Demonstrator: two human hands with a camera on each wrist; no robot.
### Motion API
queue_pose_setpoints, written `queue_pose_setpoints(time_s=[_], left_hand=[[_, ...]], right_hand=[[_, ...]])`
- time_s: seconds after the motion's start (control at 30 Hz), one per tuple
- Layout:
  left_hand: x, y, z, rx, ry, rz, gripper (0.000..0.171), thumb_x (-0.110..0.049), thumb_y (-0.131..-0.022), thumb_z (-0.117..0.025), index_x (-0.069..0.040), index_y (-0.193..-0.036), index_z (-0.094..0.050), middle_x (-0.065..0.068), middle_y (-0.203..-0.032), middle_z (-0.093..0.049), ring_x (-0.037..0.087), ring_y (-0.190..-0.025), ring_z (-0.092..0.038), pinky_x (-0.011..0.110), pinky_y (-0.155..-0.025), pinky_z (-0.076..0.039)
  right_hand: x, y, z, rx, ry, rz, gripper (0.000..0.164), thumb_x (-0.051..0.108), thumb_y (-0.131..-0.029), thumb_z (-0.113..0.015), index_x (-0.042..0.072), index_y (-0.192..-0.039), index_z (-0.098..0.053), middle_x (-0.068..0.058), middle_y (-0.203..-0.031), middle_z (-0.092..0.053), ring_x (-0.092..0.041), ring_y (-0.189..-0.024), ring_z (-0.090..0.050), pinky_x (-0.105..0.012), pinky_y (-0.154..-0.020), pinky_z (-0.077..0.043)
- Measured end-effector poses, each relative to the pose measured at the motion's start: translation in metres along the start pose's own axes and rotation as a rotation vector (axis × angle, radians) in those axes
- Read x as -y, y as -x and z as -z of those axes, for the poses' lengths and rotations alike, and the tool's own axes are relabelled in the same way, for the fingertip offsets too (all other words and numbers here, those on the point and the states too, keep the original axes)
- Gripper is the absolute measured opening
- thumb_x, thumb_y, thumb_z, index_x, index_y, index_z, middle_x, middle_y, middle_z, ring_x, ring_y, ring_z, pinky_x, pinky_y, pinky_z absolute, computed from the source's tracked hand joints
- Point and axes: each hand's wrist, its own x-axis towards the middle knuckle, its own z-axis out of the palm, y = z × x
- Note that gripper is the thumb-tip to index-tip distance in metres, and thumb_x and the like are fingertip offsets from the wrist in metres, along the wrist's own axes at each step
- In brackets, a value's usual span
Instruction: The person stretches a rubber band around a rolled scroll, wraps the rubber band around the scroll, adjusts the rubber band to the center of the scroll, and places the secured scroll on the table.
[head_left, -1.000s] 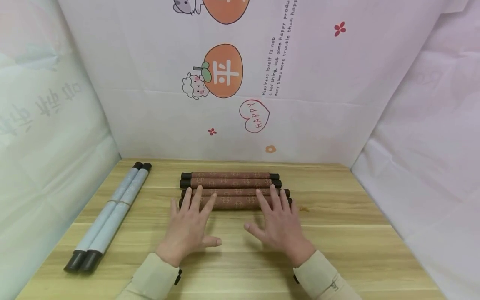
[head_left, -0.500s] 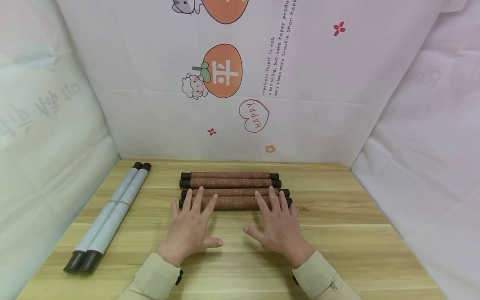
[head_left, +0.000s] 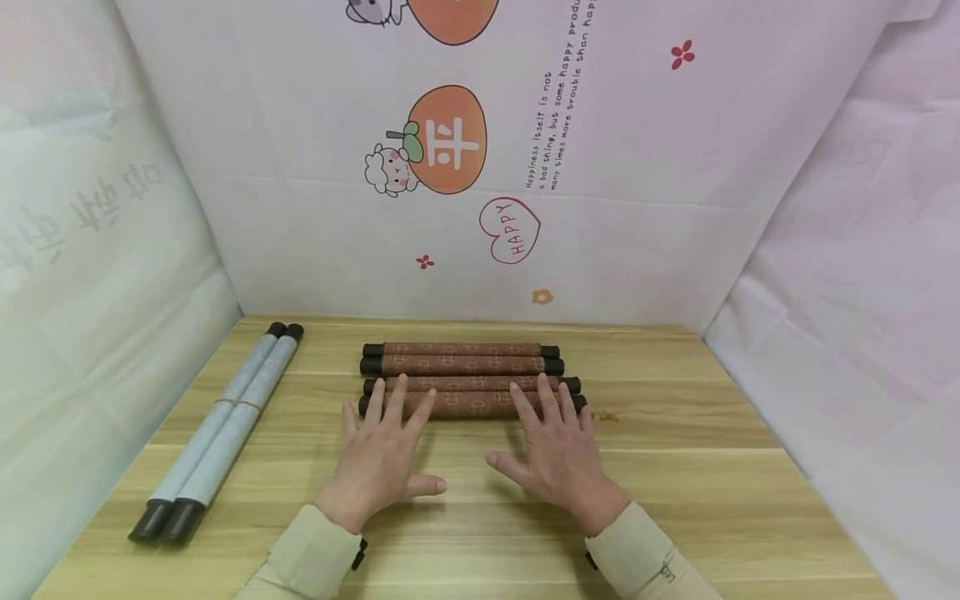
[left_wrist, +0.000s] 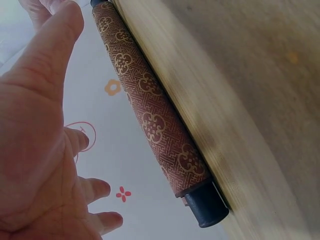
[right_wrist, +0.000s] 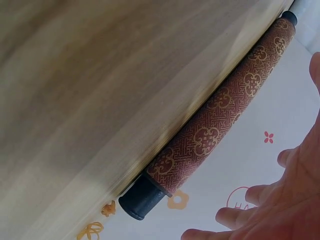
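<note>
Several brown patterned scrolls (head_left: 472,406) with black end knobs lie crosswise on the table, in a nearer pair and a farther pair (head_left: 465,365). My left hand (head_left: 375,467) is held over the near side of the nearer pair, its fingers spread toward the left end. Mirroring it, my right hand (head_left: 566,462) spreads its fingers toward the right end. In the left wrist view, the nearest scroll (left_wrist: 150,110) appears apart from the fingers. The right wrist view likewise shows a gap between the scroll (right_wrist: 215,115) and the hand. Neither hand holds anything.
Two light blue-grey scrolls (head_left: 243,400) with black ends, tied by a thin band, lie slanted at the left of the wooden table (head_left: 712,500). A small tan cord (head_left: 607,416) is beside the right end of the brown scrolls. White printed sheeting (head_left: 637,250) encloses the back and sides.
Both hands have stayed almost in place over the last second, shifting only very slightly. The scrolls have not moved; the head view tilts a little.
</note>
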Motion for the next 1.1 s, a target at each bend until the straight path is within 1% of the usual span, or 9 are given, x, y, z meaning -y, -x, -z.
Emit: queue_pose_setpoints(time_s=[0.2, 0.4, 0.53, 0.67, 0.77, 0.83, 0.93, 1.03, 1.1], left_hand=[[0.0, 0.0, 0.0, 0.019, -0.001, 0.009, 0.125, -0.081, -0.07, -0.075, -0.026, -0.168, -0.021, 0.024, -0.172, -0.012, 0.054, -0.155, -0.016, 0.087, -0.108, -0.019], [-0.002, 0.0, 0.001, 0.03, -0.007, 0.01, 0.125, -0.082, -0.07, -0.075, -0.025, -0.168, -0.022, 0.023, -0.172, -0.012, 0.053, -0.155, -0.017, 0.085, -0.11, -0.018], [-0.002, 0.0, 0.001, 0.012, -0.007, -0.005, 0.122, -0.08, -0.072, -0.075, -0.024, -0.167, -0.025, 0.024, -0.172, -0.015, 0.052, -0.155, -0.018, 0.084, -0.111, -0.021], [-0.003, 0.0, 0.001, -0.014, 0.002, -0.028, 0.115, -0.075, -0.076, -0.076, -0.021, -0.166, -0.029, 0.025, -0.17, -0.022, 0.051, -0.154, -0.025, 0.082, -0.112, -0.022], [-0.005, 0.0, 0.003, -0.02, 0.013, -0.042, 0.11, -0.071, -0.078, -0.077, -0.018, -0.164, -0.034, 0.026, -0.167, -0.029, 0.051, -0.151, -0.031, 0.079, -0.115, -0.021], [-0.006, 0.001, 0.003, -0.014, 0.018, -0.05, 0.106, -0.069, -0.079, -0.077, -0.017, -0.163, -0.038, 0.025, -0.165, -0.033, 0.05, -0.149, -0.035, 0.078, -0.116, -0.021], [-0.008, 0.001, 0.003, -0.002, 0.021, -0.057, 0.102, -0.067, -0.08, -0.077, -0.016, -0.16, -0.042, 0.024, -0.163, -0.038, 0.048, -0.148, -0.039, 0.075, -0.118, -0.022], [-0.01, 0.002, 0.002, 0.008, 0.026, -0.065, 0.099, -0.067, -0.081, -0.077, -0.015, -0.159, -0.044, 0.023, -0.162, -0.04, 0.046, -0.148, -0.039, 0.074, -0.119, -0.022], [-0.01, 0.002, 0.003, 0.01, 0.029, -0.071, 0.098, -0.066, -0.081, -0.077, -0.015, -0.159, -0.045, 0.022, -0.162, -0.041, 0.046, -0.148, -0.039, 0.074, -0.119, -0.022]], right_hand=[[0.0, 0.0, 0.001, 0.014, -0.012, -0.006, 0.104, 0.083, -0.086, -0.057, 0.025, -0.167, -0.027, -0.022, -0.172, -0.018, -0.054, -0.154, -0.02, -0.08, -0.112, -0.026], [-0.001, 0.0, 0.0, 0.027, -0.016, -0.006, 0.102, 0.082, -0.087, -0.056, 0.026, -0.167, -0.027, -0.023, -0.171, -0.022, -0.053, -0.153, -0.026, -0.076, -0.112, -0.032], [-0.004, -0.002, -0.001, 0.01, -0.047, -0.006, 0.098, 0.074, -0.089, -0.062, 0.019, -0.165, -0.033, -0.028, -0.167, -0.026, -0.056, -0.148, -0.034, -0.074, -0.11, -0.036], [-0.012, -0.007, -0.003, 0.015, -0.045, -0.026, 0.091, 0.065, -0.095, -0.062, 0.01, -0.162, -0.037, -0.033, -0.163, -0.031, -0.057, -0.143, -0.04, -0.071, -0.11, -0.039], [-0.02, -0.011, -0.002, 0.069, -0.035, -0.081, 0.087, 0.059, -0.099, -0.06, 0.004, -0.162, -0.034, -0.036, -0.162, -0.029, -0.058, -0.143, -0.039, -0.069, -0.112, -0.038], [-0.027, -0.014, 0.001, 0.119, -0.037, -0.142, 0.084, 0.052, -0.102, -0.058, 0.0, -0.162, -0.03, -0.037, -0.163, -0.027, -0.059, -0.143, -0.037, -0.07, -0.112, -0.038], [-0.04, -0.017, 0.004, 0.184, -0.041, -0.24, 0.08, 0.041, -0.104, -0.056, -0.005, -0.161, -0.026, -0.038, -0.161, -0.027, -0.061, -0.139, -0.04, -0.071, -0.108, -0.041], [-0.054, -0.02, 0.004, 0.24, -0.038, -0.315, 0.072, 0.031, -0.104, -0.053, -0.012, -0.156, -0.028, -0.039, -0.15, -0.039, -0.059, -0.126, -0.051, -0.069, -0.097, -0.05], [-0.062, -0.021, 0.005, 0.284, -0.047, -0.352, 0.067, 0.024, -0.104, -0.049, -0.014, -0.154, -0.028, -0.041, -0.146, -0.04, -0.058, -0.123, -0.053, -0.068, -0.092, -0.052]])
